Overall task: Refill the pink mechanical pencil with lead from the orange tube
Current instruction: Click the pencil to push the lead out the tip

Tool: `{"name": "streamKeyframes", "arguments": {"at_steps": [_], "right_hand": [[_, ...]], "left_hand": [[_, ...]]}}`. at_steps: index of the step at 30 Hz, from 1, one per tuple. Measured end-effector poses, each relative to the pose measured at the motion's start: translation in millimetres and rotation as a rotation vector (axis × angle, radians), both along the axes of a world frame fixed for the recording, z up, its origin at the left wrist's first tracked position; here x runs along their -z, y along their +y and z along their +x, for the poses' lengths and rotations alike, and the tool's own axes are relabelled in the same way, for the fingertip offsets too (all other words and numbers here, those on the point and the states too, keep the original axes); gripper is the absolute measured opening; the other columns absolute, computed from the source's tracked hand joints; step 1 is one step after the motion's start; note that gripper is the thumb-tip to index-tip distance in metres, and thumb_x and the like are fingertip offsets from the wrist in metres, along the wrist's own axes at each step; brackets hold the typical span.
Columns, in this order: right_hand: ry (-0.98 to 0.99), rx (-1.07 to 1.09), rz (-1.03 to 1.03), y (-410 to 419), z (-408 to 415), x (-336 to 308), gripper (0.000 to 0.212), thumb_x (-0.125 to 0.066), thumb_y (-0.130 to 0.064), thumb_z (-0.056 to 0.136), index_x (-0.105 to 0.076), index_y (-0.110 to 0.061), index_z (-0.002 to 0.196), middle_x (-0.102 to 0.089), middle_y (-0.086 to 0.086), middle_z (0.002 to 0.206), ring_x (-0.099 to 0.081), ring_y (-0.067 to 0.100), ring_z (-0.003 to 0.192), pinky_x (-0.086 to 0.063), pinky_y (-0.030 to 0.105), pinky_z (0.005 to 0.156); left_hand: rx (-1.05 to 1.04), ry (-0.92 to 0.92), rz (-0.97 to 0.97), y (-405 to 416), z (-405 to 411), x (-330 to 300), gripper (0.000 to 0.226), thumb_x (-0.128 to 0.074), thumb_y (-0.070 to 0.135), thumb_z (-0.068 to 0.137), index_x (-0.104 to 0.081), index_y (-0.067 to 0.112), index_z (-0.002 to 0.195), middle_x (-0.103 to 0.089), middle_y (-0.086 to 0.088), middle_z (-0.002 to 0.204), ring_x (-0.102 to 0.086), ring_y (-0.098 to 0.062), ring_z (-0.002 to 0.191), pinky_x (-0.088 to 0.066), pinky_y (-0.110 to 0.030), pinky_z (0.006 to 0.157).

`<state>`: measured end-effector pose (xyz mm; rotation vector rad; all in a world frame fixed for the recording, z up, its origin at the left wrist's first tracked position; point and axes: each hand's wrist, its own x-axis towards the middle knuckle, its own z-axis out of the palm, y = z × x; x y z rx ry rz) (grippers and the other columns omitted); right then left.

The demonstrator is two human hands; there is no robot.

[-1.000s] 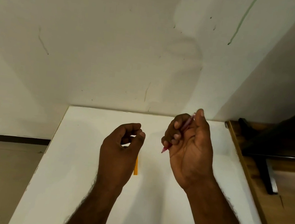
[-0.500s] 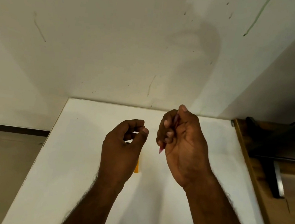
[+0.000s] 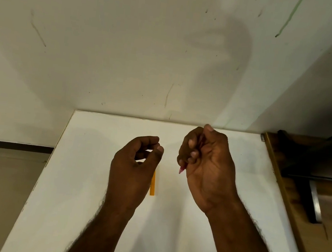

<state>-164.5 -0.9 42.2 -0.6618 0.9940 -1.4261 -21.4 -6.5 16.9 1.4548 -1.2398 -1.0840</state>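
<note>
Head cam: right hand [image 3: 208, 166] fisted around the pencil [image 3: 182, 169], left hand [image 3: 136, 164] loosely curled, holding nothing visible, tube [image 3: 153, 183] beside it.

Pink mechanical pencil [image 3: 182, 168] gripped in right hand [image 3: 208, 161], tip pointing down. Orange tube [image 3: 153, 183] flat on table [image 3: 87, 158], partly hidden.

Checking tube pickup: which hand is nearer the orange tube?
Left. The left hand hovers right over the orange tube, hiding its far end. The right hand is off to the tube's right, closed on the pink pencil.
</note>
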Motion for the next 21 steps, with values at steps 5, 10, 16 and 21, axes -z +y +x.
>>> {"name": "streamKeyframes", "arguments": {"at_steps": [5, 10, 16, 21], "right_hand": [[-0.289, 0.038, -0.054, 0, -6, -3, 0.047, -0.041, -0.048, 0.097, -0.055, -0.013, 0.068, -0.037, 0.000, 0.057, -0.030, 0.016, 0.056, -0.031, 0.035, 0.057], [-0.470, 0.118, -0.010, 3, -13, -1, 0.045, -0.039, -0.049, 0.096, -0.047, -0.016, 0.067, -0.033, -0.001, 0.061, -0.025, 0.017, 0.059, -0.032, 0.034, 0.059], [-0.486, 0.133, -0.006, 3, -15, 1, 0.045, -0.039, -0.048, 0.097, -0.045, -0.017, 0.066, -0.031, -0.002, 0.060, -0.024, 0.018, 0.058, -0.031, 0.035, 0.058], [-0.543, 0.133, -0.005, 4, -19, 3, 0.049, -0.039, -0.056, 0.098, -0.050, -0.017, 0.069, -0.034, -0.002, 0.063, -0.026, 0.016, 0.060, -0.031, 0.033, 0.061]], "left_hand": [[-0.009, -0.004, -0.002, -1, -1, 0, 0.016, -0.071, 0.029, 0.088, -0.073, 0.034, 0.102, -0.073, 0.024, 0.094, -0.065, 0.008, 0.088, -0.045, -0.001, 0.069], [-0.009, -0.020, -0.002, -1, 0, 0, 0.014, -0.071, 0.030, 0.088, -0.071, 0.039, 0.099, -0.070, 0.030, 0.095, -0.063, 0.010, 0.087, -0.043, 0.001, 0.068], [-0.022, 0.008, 0.026, -1, 1, 4, 0.015, -0.072, 0.029, 0.088, -0.073, 0.035, 0.101, -0.073, 0.022, 0.095, -0.065, 0.007, 0.087, -0.045, -0.001, 0.065], [-0.028, 0.038, 0.054, -2, 3, 6, 0.015, -0.072, 0.029, 0.087, -0.074, 0.034, 0.101, -0.075, 0.019, 0.098, -0.068, 0.002, 0.088, -0.049, -0.009, 0.065]]}}
